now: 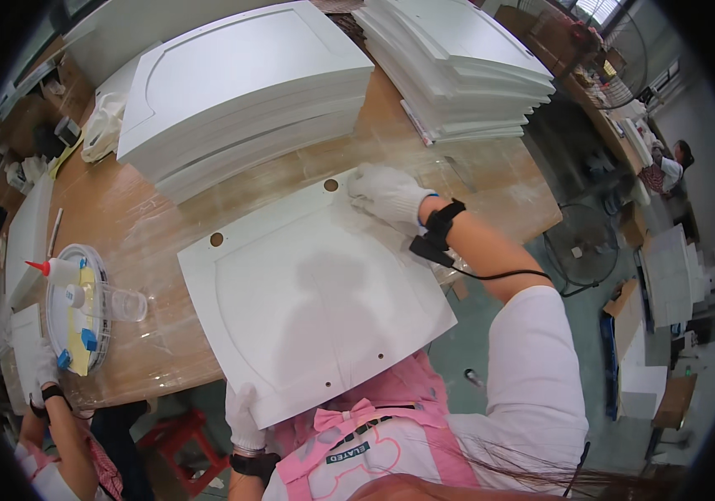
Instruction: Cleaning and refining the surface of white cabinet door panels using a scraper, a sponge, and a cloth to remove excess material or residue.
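A white cabinet door panel (324,292) lies at a slant across the table's near edge, overhanging it toward me. It has two large round holes along its far edge, two small holes near its near edge and a shallow curved groove. My left hand (245,419), in a white glove, grips the panel's near left corner; part of its fingers is hidden. At the far right corner my right hand (388,197), also gloved, is closed over the edge with its fingers bent. A shadow falls across the panel's middle.
Two tall stacks of white panels, left (249,75) and right (466,58), stand at the back of the table (165,342). A round tray (53,321) with glue bottles and a clear cup (128,305) sits left. Beside it, a co-worker's gloved hand (37,365) touches another panel.
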{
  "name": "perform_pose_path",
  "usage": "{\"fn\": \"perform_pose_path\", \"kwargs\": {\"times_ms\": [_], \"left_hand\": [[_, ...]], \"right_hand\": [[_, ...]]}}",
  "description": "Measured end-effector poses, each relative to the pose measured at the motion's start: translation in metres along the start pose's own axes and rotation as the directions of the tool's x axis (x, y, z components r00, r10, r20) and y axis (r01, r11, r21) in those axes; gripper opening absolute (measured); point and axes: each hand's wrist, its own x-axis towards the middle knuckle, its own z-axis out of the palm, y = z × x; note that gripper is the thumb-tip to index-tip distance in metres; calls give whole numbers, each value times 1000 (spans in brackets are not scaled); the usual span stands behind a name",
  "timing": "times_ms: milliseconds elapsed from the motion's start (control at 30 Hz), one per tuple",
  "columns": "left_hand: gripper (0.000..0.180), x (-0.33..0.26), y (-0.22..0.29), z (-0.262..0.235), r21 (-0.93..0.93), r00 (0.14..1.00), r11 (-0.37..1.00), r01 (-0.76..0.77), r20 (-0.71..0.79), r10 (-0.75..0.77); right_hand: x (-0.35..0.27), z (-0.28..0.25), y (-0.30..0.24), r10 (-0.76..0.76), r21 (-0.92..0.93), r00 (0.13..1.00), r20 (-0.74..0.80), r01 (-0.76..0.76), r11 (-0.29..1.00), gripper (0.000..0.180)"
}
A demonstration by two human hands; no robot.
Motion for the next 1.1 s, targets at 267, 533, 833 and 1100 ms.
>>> {"fn": "perform_pose_path", "kwargs": {"times_ms": [267, 533, 833, 1100], "left_hand": [[55, 3, -6, -13, 69, 1000, 998, -10, -12, 11], [61, 1, 0, -7, 106, 1000, 994, 16, -29, -12], [62, 2, 1, 7, 43, 999, 999, -17, -48, 19], [57, 1, 1, -5, 61, 1000, 998, 17, -12, -16]], "right_hand": [[-36, -44, 56, 328, -221, 900, -289, -396, 891, 17], [23, 13, 37, 61, -297, 994, -94, -86, 951, 21], [-53, 13, 17, 5, -203, 999, -34, -12, 979, 21], [-100, 9, 4, -4, -58, 995, 97, 10, 998, 19]]}}
